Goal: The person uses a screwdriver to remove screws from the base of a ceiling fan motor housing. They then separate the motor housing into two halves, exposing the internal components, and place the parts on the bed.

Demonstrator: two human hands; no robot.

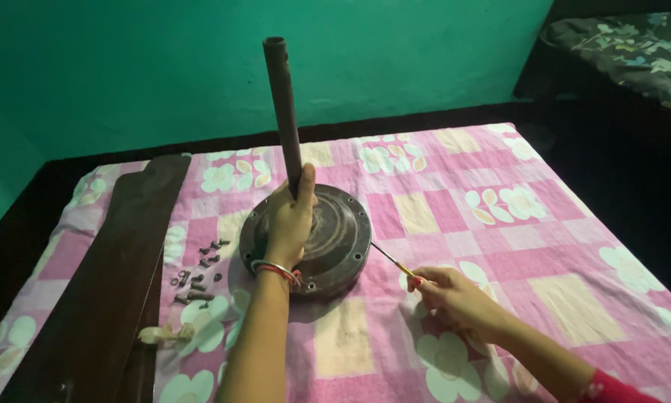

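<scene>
A round dark metal fan motor housing (339,235) lies flat on a pink checked floral cloth (455,201). A dark rod (282,97) rises upright from its middle. My left hand (291,220) grips the base of this rod, thumb pointing up along it. My right hand (451,295) holds a thin screwdriver (389,257) with a yellow handle. Its tip touches the housing's right edge.
Long dark fan blades (119,269) lie along the left side of the cloth. Several small dark screws (200,272) are scattered between the blades and the housing. A green wall stands behind. A dark floral bedspread (634,52) is at top right.
</scene>
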